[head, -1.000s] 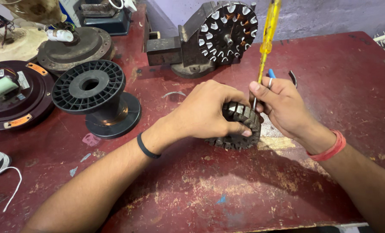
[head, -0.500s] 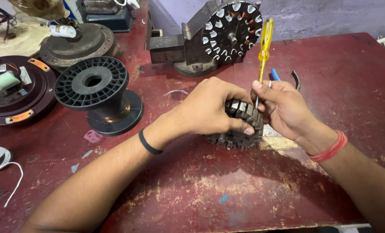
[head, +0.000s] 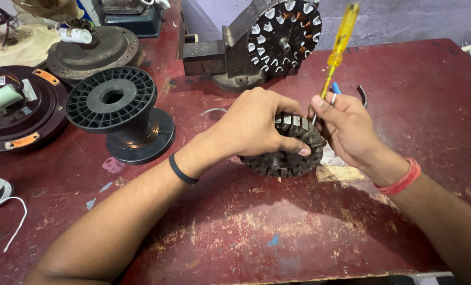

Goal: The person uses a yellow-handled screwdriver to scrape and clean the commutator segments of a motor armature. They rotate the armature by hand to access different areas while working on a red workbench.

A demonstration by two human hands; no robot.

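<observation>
Both hands are on the work. Left hand point(head: 256, 124) has its fingers point(head: 293, 148) curled and clamped over the top of a dark toothed stator core point(head: 285, 158), which lies on the red table point(head: 246, 227) near the middle, just in front of the person. Right hand point(head: 346, 126) is closed around the shaft of a yellow-handled screwdriver point(head: 341, 42), handle tilted up and away; the tip goes down at the core's upper right edge, hidden between the two hands, so its exact seat cannot be told.

Progress, judged from the core: the slots that show look bare, with no copper visible, so whatever the tip is working at the rim seems partway. The far side is covered by the left hand.

Farther out: a second stator point(head: 283, 34), with pale inserts in its slots, stands upright behind. An empty black spool point(head: 114, 100) sits to the left. Round motor housings point(head: 24, 116) lie at the far left.
</observation>
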